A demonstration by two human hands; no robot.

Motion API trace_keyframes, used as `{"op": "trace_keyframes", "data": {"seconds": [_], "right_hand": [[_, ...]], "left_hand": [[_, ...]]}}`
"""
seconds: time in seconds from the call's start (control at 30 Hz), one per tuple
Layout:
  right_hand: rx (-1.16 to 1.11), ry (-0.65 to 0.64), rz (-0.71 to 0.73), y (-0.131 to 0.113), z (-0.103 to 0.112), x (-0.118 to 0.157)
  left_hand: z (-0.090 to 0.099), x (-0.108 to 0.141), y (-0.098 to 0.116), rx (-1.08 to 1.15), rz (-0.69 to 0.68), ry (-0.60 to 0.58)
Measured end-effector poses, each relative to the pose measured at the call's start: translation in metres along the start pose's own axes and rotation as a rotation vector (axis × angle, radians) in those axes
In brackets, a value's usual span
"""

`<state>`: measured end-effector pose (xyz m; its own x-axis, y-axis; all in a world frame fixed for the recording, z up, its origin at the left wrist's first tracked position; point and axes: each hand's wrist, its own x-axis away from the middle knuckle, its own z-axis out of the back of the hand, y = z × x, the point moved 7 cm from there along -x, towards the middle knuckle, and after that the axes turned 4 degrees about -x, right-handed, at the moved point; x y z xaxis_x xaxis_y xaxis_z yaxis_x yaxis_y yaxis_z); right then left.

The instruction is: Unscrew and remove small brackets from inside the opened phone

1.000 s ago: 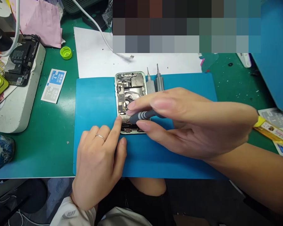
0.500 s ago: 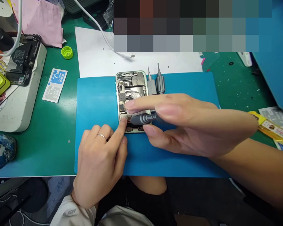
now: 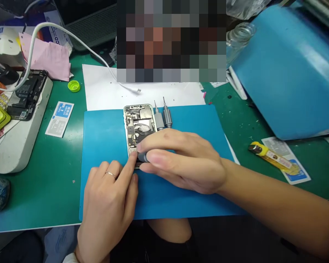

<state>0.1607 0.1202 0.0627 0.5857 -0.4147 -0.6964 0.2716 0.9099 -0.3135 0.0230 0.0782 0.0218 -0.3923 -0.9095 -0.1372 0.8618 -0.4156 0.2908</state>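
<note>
An opened phone [image 3: 131, 129] lies on a blue mat [image 3: 104, 138], its inner boards and parts exposed. My left hand [image 3: 108, 199], with a ring on one finger, presses its index fingertip on the phone's lower left part; the other fingers are curled. Over the phone's lower right, my right hand [image 3: 183, 160] grips a dark screwdriver [image 3: 143, 157] between thumb and fingers. The screwdriver's tip is hidden. Two grey screwdrivers [image 3: 167, 116] rest side by side at the phone's upper right, bits pointing away.
White paper [image 3: 98, 87] and a white cable [image 3: 79, 41] lie beyond the mat. At left are another opened phone [image 3: 30, 96] on a white box [image 3: 37, 142] and a green cap [image 3: 74, 86]. A yellow cutter [image 3: 272, 156] and a blue folder [image 3: 285, 73] are at right.
The view has shifted, so the mat and phone appear lower and further left. My right hand has drawn in closer around the screwdriver. My left fingertip stays on the phone.
</note>
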Motion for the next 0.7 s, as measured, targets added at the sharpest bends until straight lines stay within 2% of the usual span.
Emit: {"op": "trace_keyframes", "data": {"seconds": [0.33,0.53,0.7], "right_hand": [[-0.014,0.179,-0.027,0.0037,-0.0001,0.0012],[-0.006,0.121,-0.002,0.0023,0.0015,-0.0018],[0.011,0.152,-0.041,0.0046,0.0030,-0.0012]], "left_hand": [[-0.0001,-0.0013,0.0018,0.000,-0.006,-0.013],[0.0001,-0.0011,0.0021,-0.004,0.001,-0.028],[0.0008,-0.0002,0.0033,-0.017,-0.010,-0.007]]}}
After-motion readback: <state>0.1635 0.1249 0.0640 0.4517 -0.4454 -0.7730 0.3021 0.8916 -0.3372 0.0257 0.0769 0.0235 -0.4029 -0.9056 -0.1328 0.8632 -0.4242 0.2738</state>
